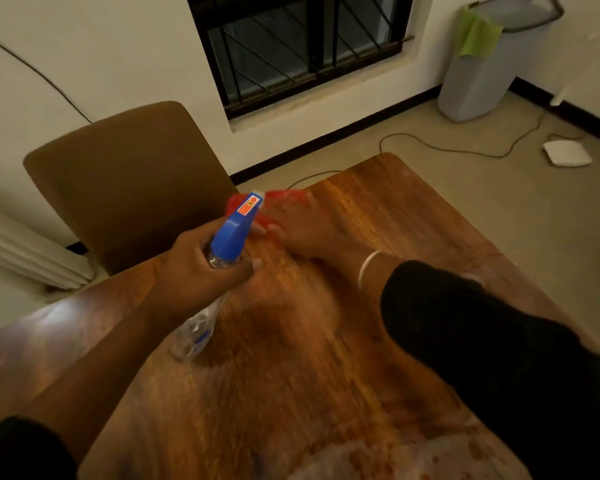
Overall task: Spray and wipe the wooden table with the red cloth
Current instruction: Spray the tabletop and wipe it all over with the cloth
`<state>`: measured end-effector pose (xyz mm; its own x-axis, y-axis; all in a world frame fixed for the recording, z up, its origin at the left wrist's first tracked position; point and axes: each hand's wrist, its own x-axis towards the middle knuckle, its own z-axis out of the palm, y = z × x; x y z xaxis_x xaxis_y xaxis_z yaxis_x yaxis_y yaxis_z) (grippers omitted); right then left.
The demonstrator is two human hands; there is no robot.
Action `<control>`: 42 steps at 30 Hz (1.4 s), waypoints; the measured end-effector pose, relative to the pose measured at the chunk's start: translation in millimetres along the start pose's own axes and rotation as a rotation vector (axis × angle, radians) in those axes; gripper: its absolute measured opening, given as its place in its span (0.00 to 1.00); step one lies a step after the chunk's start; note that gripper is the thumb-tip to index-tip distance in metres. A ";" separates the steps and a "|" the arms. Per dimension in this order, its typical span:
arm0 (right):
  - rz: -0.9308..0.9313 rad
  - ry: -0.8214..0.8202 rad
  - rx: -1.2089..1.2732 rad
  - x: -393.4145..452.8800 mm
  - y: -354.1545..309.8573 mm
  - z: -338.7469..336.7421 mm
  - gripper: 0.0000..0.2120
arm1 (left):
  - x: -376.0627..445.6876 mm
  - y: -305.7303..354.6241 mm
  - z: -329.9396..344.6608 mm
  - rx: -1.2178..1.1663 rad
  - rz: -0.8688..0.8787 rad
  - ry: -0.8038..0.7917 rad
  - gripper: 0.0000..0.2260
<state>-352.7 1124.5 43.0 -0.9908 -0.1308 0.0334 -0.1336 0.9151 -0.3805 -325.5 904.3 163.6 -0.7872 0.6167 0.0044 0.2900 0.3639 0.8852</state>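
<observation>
My left hand [201, 268] grips the neck of a clear spray bottle [201, 327] with a blue trigger head [238, 225], held tilted above the wooden table [326, 358]. Its nozzle points toward the table's far edge. My right hand [302, 226] lies flat on the red cloth [284, 196] near that far edge, blurred by motion. The bottle head and my hand hide most of the cloth. A bangle sits on my right wrist, and the sleeve is black.
A brown chair [125, 178] stands against the table's far left side. A grey bin [482, 74] with a green cloth stands by the wall at the right. A cable [447, 148] and a white device [567, 152] lie on the floor.
</observation>
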 end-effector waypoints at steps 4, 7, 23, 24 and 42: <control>0.537 0.072 -0.058 -21.4 148.2 -55.4 0.28 | -8.0 -3.0 -4.5 -0.044 0.055 0.044 0.14; 0.666 0.016 0.011 -40.9 184.0 -59.4 0.31 | -10.3 -4.0 -1.2 -0.024 0.065 0.040 0.13; 0.706 0.072 -0.101 -228.9 144.4 -56.8 0.29 | -2.8 41.8 64.8 -0.084 0.052 -0.168 0.11; 0.749 0.093 -0.074 -231.8 139.1 -55.4 0.29 | -4.5 41.2 66.9 -0.073 0.045 -0.172 0.10; 0.696 0.185 -0.009 -145.5 163.2 -54.6 0.31 | 8.5 25.1 76.1 -0.131 0.060 -0.180 0.11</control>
<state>-231.3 1313.7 26.5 -0.8330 0.5502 -0.0581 0.5311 0.7658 -0.3626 -283.5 971.8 150.4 -0.6573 0.7535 -0.0140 0.2506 0.2360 0.9389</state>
